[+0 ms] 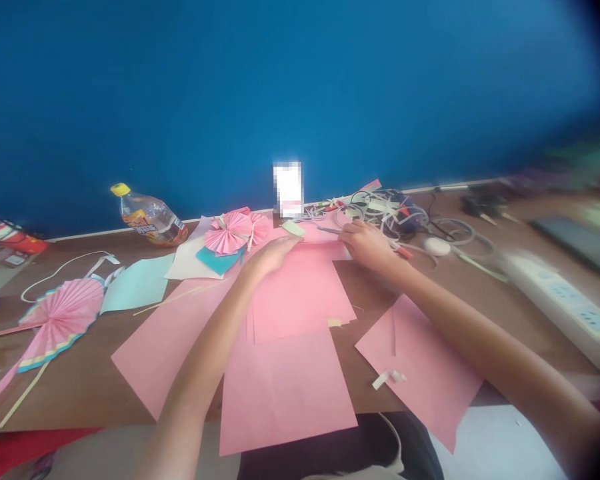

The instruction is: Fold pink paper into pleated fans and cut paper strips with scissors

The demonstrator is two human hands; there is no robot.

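My left hand (276,256) lies with its fingers stretched out on a pink paper sheet (295,287), next to a small pale green block (293,228). Across from it, my right hand (366,244) is closed around a slim grey pencil (328,231), whose tip points left over the far edge of the paper. A raised or folded strip of pink paper runs between the two hands. Beneath, more pink sheets overlap toward the table's front edge. A pink pleated paper rosette (229,232) sits just left of my left hand.
A bottle with a yellow cap (153,219) leans at the back left. In front of it lie a pink pleated fan (63,313) and a light blue sheet (136,283). Tangled cables (405,213) and a white power strip (563,303) occupy the right. A phone-like bright screen (289,190) stands against the wall.
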